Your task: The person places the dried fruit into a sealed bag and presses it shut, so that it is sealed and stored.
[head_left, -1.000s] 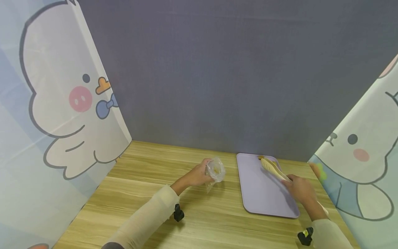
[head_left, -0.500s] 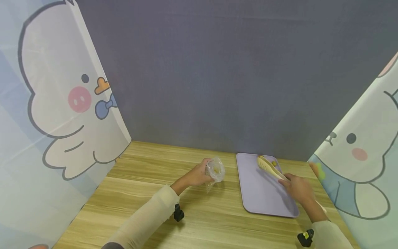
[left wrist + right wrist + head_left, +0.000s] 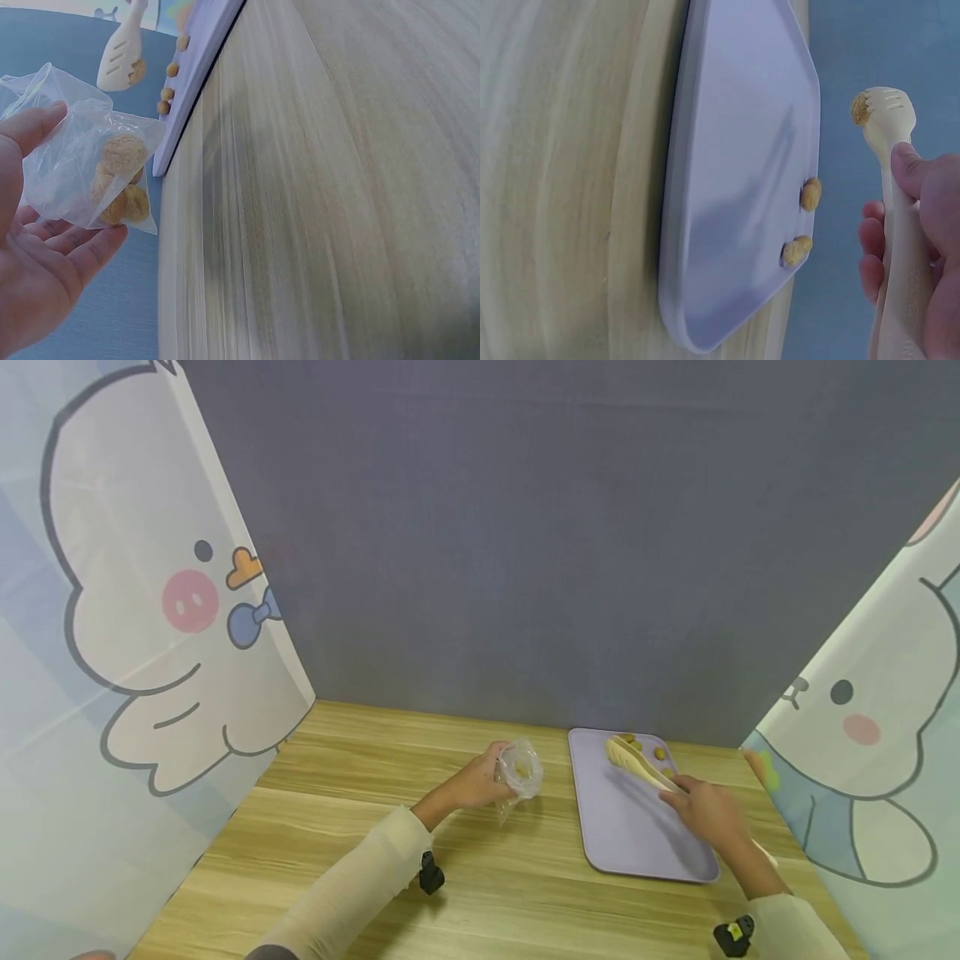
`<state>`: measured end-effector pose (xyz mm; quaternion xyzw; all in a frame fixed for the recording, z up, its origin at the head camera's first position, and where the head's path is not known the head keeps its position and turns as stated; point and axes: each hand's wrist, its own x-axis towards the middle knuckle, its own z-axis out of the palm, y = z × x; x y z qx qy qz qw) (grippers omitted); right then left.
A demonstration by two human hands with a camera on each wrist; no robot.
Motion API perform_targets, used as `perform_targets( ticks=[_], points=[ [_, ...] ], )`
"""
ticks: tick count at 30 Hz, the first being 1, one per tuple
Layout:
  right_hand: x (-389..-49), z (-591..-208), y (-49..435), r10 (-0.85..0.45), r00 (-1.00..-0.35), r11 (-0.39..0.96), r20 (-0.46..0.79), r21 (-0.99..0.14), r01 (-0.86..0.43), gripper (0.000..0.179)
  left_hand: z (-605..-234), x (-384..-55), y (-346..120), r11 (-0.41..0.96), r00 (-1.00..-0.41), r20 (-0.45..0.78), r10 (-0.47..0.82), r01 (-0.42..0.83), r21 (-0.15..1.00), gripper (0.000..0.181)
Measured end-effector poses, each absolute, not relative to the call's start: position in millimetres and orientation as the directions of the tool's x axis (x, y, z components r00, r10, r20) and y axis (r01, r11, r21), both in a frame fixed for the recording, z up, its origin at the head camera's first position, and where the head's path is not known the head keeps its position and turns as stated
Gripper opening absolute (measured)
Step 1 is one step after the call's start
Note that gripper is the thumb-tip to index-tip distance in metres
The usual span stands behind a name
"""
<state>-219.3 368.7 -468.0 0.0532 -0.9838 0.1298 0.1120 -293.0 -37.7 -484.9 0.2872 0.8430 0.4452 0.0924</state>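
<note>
My left hand (image 3: 478, 779) holds a clear plastic bag (image 3: 527, 767) above the table, its mouth spread. Inside the bag lie several walnuts (image 3: 124, 154), best seen in the left wrist view. My right hand (image 3: 711, 817) grips cream-coloured tongs (image 3: 637, 763) above the tray. Between the tongs' slotted heads a walnut (image 3: 861, 109) is pinched, sticking out at one side in the right wrist view. On the lilac tray (image 3: 637, 835) several loose walnuts (image 3: 660, 752) rest near its far edge.
The wood-grain table (image 3: 360, 760) carries the tray at the right. A dark grey backdrop (image 3: 480, 543) stands behind it, with cartoon-printed sheets (image 3: 150, 635) at both sides. Bare tabletop lies between the bag and the tray.
The tongs in my right hand have risen from the tray's far end and shifted left, uncovering walnuts behind them. My left hand and the bag stay in place.
</note>
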Motion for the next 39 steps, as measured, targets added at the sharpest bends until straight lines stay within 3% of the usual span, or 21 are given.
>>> perform_targets(
  ticks=[17, 39],
  points=[
    [-216, -458, 342, -0.198, -0.925, 0.938, 0.323, -0.21, -0.274, 0.04, -483, -292, -38, 0.44, -0.819, 0.101, 0.565, 0.403, 0.803, 0.084],
    [-209, -436, 307, -0.23, -0.918, 0.918, 0.323, -0.242, -0.315, 0.042, -485, -292, -37, 0.438, -0.813, 0.1, 0.574, 0.408, 0.801, 0.083]
  ],
)
